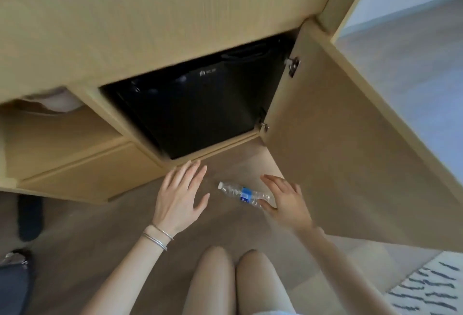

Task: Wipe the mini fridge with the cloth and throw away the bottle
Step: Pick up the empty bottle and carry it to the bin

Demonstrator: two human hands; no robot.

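Crouched in front of the mini fridge [200,111], matte black box tucked into a pale wood cabinet with the cabinet door [325,151] swung wide. Clear crinkly plastic water bottle [244,194] with a blue label lay on its side on the wood floor [100,227] just below the fridge. Right hand [285,202] spread wide, fingertips touching the bottle's base, probably about to grab it. Left hand [181,193] open flat beside the bottle, holding nothing. No cloth spotted anywhere, so wiping probably not started.
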